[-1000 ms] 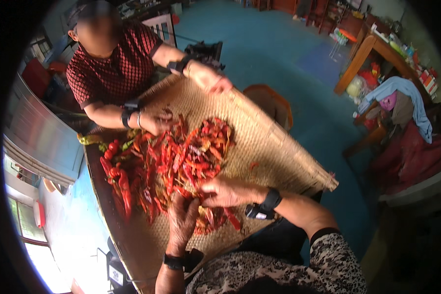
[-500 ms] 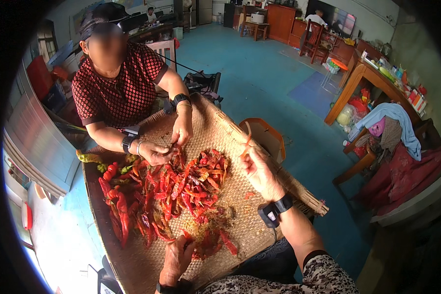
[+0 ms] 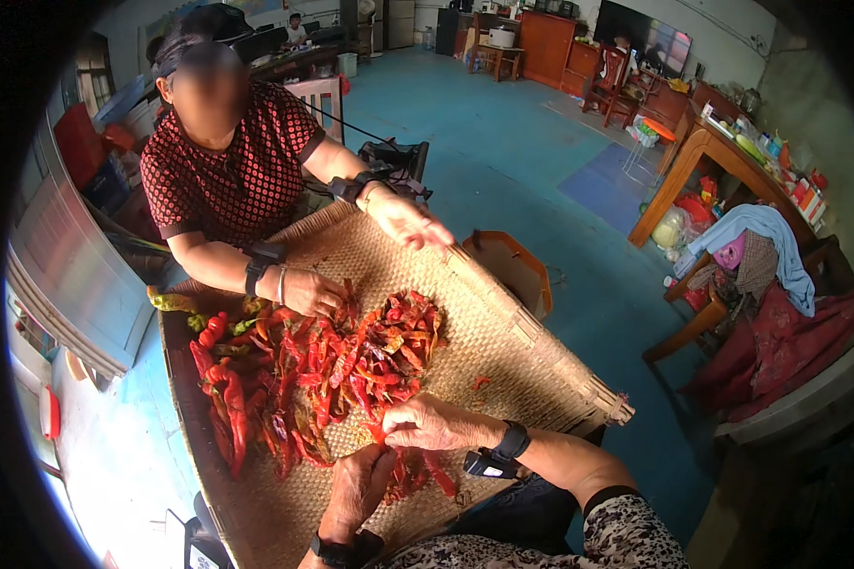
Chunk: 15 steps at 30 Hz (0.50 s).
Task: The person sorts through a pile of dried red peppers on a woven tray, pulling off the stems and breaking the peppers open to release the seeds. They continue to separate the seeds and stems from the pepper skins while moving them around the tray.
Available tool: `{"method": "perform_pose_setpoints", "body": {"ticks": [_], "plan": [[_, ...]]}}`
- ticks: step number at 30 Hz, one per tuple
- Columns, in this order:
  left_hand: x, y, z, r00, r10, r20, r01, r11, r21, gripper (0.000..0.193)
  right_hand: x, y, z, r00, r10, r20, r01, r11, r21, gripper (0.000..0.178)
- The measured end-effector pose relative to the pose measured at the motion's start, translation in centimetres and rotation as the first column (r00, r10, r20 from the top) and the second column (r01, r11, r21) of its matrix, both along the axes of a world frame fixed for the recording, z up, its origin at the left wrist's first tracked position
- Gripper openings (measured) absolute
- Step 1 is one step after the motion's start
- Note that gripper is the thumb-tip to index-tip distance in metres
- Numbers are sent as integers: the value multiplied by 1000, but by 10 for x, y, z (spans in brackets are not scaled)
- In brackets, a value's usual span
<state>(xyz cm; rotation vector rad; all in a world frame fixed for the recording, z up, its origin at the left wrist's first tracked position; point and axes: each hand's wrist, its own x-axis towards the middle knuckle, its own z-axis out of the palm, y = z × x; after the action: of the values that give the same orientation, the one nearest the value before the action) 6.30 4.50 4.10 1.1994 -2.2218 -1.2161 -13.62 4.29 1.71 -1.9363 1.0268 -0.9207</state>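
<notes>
A heap of red chili peppers (image 3: 346,356), some wrinkled, covers the left and middle of a woven tray (image 3: 512,351). At its near side, my left hand (image 3: 359,484) has its fingers closed on a red chili pepper (image 3: 377,432), their tips partly hidden. My right hand (image 3: 432,424) meets it from the right, thumb and fingers pinching the same pepper. Loose seeds and more red peppers (image 3: 436,471) lie just beyond and beside my hands. Across the tray, a co-worker's hand (image 3: 315,292) is on the heap; their other hand (image 3: 408,223) stretches toward the tray's right edge with fingers extended.
An orange-rimmed container (image 3: 512,270) stands on the blue floor beyond the tray's right edge. Farther right are a wooden table (image 3: 688,161) with goods on it and a chair draped with clothes (image 3: 769,256). Greenish peppers (image 3: 173,302) lie at the tray's far-left corner.
My right hand has come from the tray's right edge down and left to my left hand, which rose slightly. One co-worker's hand has left the heap and swung right.
</notes>
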Motion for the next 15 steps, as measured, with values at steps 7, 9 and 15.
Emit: {"method": "perform_pose_setpoints", "body": {"ticks": [7,9,15], "plan": [[16,-1,-16,996,5,-92,-13,996,-89,18,-25,-17,6,863,-134,486,-29,950,312,15],[15,-4,-13,996,69,-57,-74,993,-91,18,-41,-19,16,958,-185,221,99,932,349,20],[22,-4,-19,993,-14,115,38,978,-204,20,-27,-22,-3,983,49,-178,-18,985,174,26]]}}
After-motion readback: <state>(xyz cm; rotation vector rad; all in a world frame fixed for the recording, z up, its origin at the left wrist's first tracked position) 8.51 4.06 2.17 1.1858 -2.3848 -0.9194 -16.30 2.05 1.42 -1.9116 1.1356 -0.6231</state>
